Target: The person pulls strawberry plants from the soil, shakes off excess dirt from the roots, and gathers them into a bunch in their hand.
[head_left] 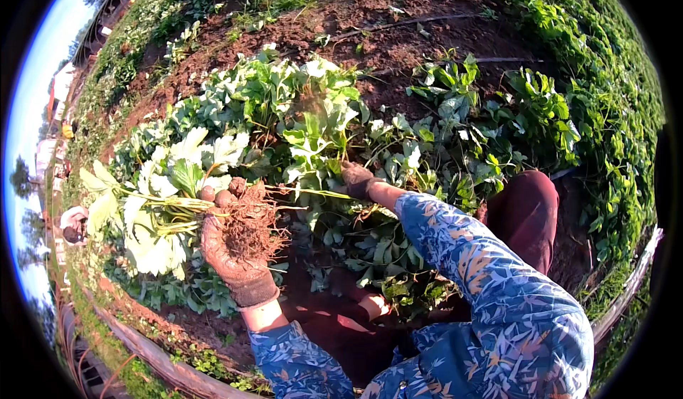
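My left hand (229, 256), in a mud-caked glove, is closed around a bunch of leafy seedlings (167, 207). Pale stems and broad green leaves stick out to the left of the fist, while a clump of soil-covered roots (256, 224) hangs on its right side. In the middle of the plant bed, my right hand (357, 180) wears a dark, dirty glove and has its fingers closed at the stems of a leafy plant (313, 139); the fingertips are partly hidden among the leaves. A long pale stem (313, 192) stretches between the two hands.
Dense leafy plants (455, 143) spread around both hands. Beyond them lies reddish-brown soil (405, 36). My bent knee (530, 210) in maroon trousers is at the right. Wooden poles (629, 285) edge the bed. Far left, another person (74, 224) is bent low.
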`<state>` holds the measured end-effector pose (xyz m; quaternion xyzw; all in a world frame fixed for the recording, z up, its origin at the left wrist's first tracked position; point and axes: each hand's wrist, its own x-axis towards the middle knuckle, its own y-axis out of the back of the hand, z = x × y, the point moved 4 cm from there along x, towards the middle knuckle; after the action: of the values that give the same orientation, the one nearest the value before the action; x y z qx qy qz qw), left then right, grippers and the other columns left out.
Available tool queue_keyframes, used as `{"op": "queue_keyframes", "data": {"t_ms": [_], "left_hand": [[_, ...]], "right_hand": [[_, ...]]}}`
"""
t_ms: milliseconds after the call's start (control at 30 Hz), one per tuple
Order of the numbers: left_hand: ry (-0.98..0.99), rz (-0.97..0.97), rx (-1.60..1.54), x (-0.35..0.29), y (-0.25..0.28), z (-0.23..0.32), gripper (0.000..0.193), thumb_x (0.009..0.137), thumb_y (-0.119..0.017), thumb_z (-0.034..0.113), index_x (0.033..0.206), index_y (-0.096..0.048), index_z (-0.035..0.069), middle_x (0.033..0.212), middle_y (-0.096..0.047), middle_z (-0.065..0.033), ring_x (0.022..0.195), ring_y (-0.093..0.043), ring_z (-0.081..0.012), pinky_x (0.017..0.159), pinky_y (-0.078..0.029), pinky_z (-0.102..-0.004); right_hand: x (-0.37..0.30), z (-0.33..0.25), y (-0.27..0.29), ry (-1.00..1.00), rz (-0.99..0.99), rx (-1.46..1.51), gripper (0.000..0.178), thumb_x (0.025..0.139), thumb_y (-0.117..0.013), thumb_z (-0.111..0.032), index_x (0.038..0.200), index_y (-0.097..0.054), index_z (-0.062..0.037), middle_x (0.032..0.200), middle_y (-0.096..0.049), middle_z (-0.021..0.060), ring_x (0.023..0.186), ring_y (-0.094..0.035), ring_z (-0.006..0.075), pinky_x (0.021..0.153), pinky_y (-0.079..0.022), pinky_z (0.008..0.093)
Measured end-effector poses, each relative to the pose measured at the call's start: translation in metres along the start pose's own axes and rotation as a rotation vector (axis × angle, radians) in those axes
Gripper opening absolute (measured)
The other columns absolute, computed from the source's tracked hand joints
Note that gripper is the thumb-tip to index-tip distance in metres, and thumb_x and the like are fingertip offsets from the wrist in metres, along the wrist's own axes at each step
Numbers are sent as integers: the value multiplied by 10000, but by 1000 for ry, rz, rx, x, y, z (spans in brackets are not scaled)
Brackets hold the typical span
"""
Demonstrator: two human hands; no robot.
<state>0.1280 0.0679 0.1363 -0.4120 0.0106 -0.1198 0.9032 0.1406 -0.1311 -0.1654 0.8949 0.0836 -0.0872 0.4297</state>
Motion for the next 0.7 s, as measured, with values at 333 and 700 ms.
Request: {"op": "queue_keyframes", "data": {"t_ms": [333,700], "left_hand": [[-68,-50,27,32,17,28,271,1004,-419,227,1024,-589,17,990,-659,-61,1156,-548,-301,1065,-324,-630],[-44,83,-186,59,33,17,192,985,-413,206,934,-529,61,892,-593,-34,1113,-500,-315,1075,-225,-638]], "right_hand": [[-116,-97,-79,407,169,326,282,760,-700,-242,978,-637,-75,919,-661,139,791,-665,318,665,-536,401],[114,47,119,-607,540,132,542,892,-480,-510,838,-691,-14,891,-657,245,884,-630,404,813,-482,476]]}}
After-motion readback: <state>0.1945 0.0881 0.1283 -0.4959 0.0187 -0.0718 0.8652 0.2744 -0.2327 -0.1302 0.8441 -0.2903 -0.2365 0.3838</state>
